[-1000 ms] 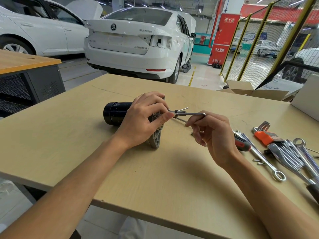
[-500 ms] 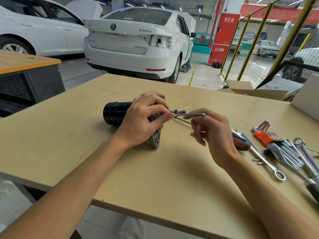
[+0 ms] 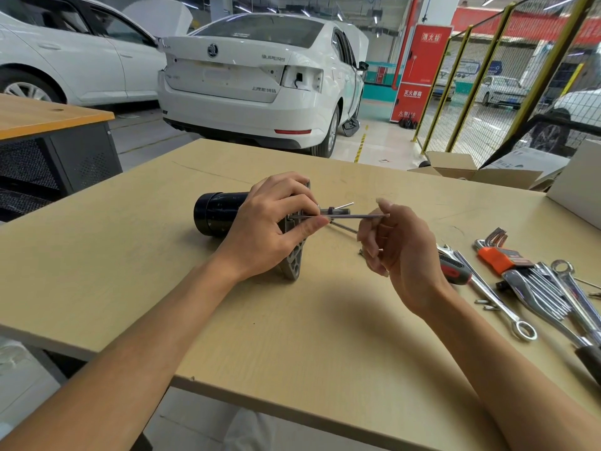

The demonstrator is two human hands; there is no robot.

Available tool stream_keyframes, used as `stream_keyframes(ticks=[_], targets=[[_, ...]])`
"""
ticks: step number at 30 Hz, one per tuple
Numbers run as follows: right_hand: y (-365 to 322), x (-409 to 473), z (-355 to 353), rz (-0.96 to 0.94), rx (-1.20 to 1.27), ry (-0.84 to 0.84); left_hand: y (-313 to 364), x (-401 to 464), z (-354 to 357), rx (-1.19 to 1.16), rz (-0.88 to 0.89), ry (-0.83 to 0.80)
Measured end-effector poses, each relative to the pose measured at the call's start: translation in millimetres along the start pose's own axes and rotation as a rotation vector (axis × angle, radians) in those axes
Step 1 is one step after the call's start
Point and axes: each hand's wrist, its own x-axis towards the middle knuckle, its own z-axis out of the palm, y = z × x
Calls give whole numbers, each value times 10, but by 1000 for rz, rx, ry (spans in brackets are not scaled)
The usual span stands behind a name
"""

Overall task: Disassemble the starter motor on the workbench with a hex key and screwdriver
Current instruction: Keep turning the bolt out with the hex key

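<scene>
Your left hand (image 3: 266, 229) is curled, thumb and fingers pinching together at the tips. Your right hand (image 3: 401, 245) sits just beside it, palm facing left, fingers loosely bent, forefinger up top. Both forearms are bare.

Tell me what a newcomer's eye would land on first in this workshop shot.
Mid-bench, the left hand grips a black cylindrical starter motor with a grey metal end bracket while the right hand holds a thin steel hex key that runs into the bracket end. At the right of the pale wooden workbench lies a spread of chrome spanners. Behind it stands a white saloon car, its tail lamp missing.
</scene>
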Motion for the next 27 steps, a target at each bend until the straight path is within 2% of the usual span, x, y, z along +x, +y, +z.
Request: stream_keyframes(ticks=[20, 27], targets=[[90, 26, -42, -69, -79, -24, 8, -2, -10, -1, -20, -10], [63, 2, -29, -61, -93, 19, 14, -5, -7, -1, -12, -8]])
